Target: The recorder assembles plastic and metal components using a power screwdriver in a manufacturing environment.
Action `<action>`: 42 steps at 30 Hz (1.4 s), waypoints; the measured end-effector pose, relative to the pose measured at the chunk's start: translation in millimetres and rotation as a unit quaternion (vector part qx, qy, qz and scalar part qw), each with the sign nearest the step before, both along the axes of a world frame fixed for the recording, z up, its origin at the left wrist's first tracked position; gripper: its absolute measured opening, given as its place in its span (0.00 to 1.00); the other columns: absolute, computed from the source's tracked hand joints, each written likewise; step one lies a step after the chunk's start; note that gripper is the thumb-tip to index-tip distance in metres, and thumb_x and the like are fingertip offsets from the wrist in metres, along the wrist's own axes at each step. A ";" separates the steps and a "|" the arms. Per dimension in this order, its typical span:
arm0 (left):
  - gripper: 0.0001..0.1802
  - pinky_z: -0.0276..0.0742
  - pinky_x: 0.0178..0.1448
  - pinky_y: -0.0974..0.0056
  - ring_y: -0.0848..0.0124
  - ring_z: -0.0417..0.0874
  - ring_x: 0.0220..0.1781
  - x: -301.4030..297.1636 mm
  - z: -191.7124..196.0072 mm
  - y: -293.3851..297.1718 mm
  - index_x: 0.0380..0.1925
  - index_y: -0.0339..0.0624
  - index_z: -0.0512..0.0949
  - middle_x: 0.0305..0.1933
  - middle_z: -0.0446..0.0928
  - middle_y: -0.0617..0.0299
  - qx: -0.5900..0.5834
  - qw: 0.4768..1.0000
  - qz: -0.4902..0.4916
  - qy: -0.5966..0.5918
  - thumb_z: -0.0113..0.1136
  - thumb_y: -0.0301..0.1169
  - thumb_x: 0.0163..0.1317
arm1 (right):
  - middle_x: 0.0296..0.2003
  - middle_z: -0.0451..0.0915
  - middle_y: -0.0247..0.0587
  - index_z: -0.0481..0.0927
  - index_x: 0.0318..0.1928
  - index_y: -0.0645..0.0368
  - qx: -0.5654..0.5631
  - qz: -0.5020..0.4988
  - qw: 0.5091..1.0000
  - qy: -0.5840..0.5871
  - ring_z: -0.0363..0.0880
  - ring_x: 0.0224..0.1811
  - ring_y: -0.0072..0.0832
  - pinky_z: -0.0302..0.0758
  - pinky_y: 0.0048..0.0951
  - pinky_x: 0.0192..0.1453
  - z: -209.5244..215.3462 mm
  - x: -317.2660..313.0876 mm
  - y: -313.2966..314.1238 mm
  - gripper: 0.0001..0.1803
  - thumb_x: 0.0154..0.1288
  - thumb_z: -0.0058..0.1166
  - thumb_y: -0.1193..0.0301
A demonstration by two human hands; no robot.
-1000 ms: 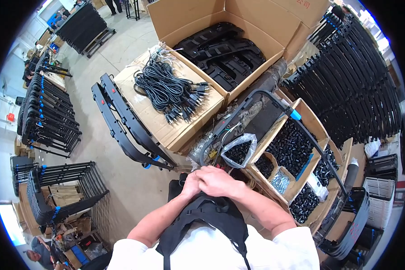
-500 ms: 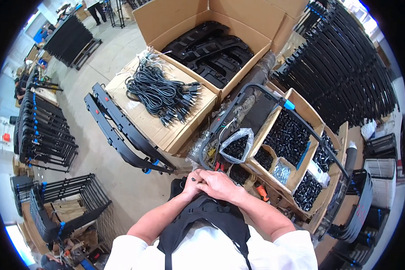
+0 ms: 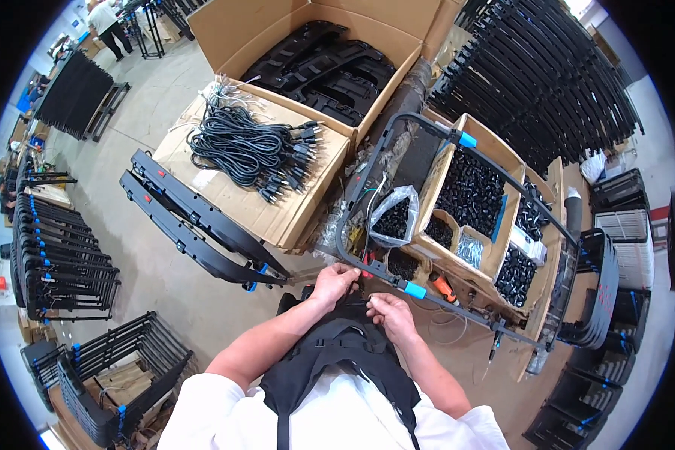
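Observation:
My left hand [image 3: 335,285] is closed with its fingertips pinched, close beside the near-left corner of a black tubular frame [image 3: 340,235]. What lies in those fingers is hidden. Just below the frame's near tube, my right hand [image 3: 392,315] is also closed, thumb against fingers; anything it pinches is too small to name. Bright blue sleeves [image 3: 415,290] sit on the frame's tubes. The frame lies tilted across a wooden parts tray [image 3: 490,288] filled with small black parts. Beyond my hands, a clear plastic bag [image 3: 394,217] holds more small black pieces.
A bundle of black cables [image 3: 247,146] lies on a cardboard box [image 3: 292,217] ahead. Behind it an open carton [image 3: 240,34] holds black plastic mouldings. Two curved black rails [image 3: 191,217] lean at the box's left. An orange-handled tool [image 3: 444,287] sits right of my hands.
My hands, together before with a small black piece showing in the left, are now apart: left by the frame corner, right lower and to the right. The view has shifted, showing more of the frame's near side.

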State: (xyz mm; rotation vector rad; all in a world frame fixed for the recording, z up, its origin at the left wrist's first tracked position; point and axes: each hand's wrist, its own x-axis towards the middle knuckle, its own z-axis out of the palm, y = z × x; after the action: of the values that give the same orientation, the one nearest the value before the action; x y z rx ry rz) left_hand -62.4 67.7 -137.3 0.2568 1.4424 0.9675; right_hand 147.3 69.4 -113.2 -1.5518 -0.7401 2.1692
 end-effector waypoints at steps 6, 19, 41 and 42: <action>0.14 0.79 0.37 0.65 0.72 0.82 0.33 -16.1 -5.3 8.6 0.49 0.32 0.80 0.37 0.84 0.60 -0.030 0.996 -0.060 -0.064 0.67 0.32 0.72 | 0.36 0.82 0.31 0.83 0.50 0.59 -0.026 -0.165 0.986 0.016 0.79 0.33 0.21 0.72 0.25 0.32 -48.8 -47.8 6.0 0.12 0.75 0.65 0.66; 0.14 0.78 0.39 0.65 0.73 0.82 0.32 -31.8 30.9 17.8 0.41 0.38 0.85 0.35 0.86 0.62 -0.070 0.978 -0.177 -0.080 0.64 0.40 0.74 | 0.33 0.81 0.26 0.87 0.50 0.55 0.026 -0.165 0.983 0.074 0.71 0.31 0.17 0.66 0.21 0.34 -40.4 -66.7 7.7 0.08 0.77 0.61 0.67; 0.17 0.79 0.61 0.52 0.50 0.86 0.55 -35.9 -4.2 -51.2 0.56 0.34 0.78 0.49 0.84 0.42 0.240 0.934 -0.165 0.207 0.53 0.33 0.74 | 0.39 0.82 0.44 0.80 0.43 0.58 0.660 0.582 0.402 -0.255 0.84 0.46 0.42 0.84 0.40 0.51 67.2 -106.7 80.4 0.06 0.66 0.54 0.73; 0.17 0.79 0.61 0.52 0.51 0.86 0.54 -38.2 -3.3 -51.7 0.56 0.34 0.78 0.49 0.84 0.42 0.237 0.935 -0.173 0.198 0.54 0.34 0.74 | 0.37 0.80 0.44 0.79 0.42 0.58 0.687 0.566 0.384 -0.245 0.82 0.46 0.41 0.83 0.40 0.51 68.2 -106.7 79.9 0.06 0.67 0.54 0.72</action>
State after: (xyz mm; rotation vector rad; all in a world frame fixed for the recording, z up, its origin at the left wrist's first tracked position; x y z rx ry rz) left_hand -100.6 15.9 -140.6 1.0804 1.4331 0.9916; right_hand 40.5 149.3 -45.0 -0.4005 -3.2058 0.2760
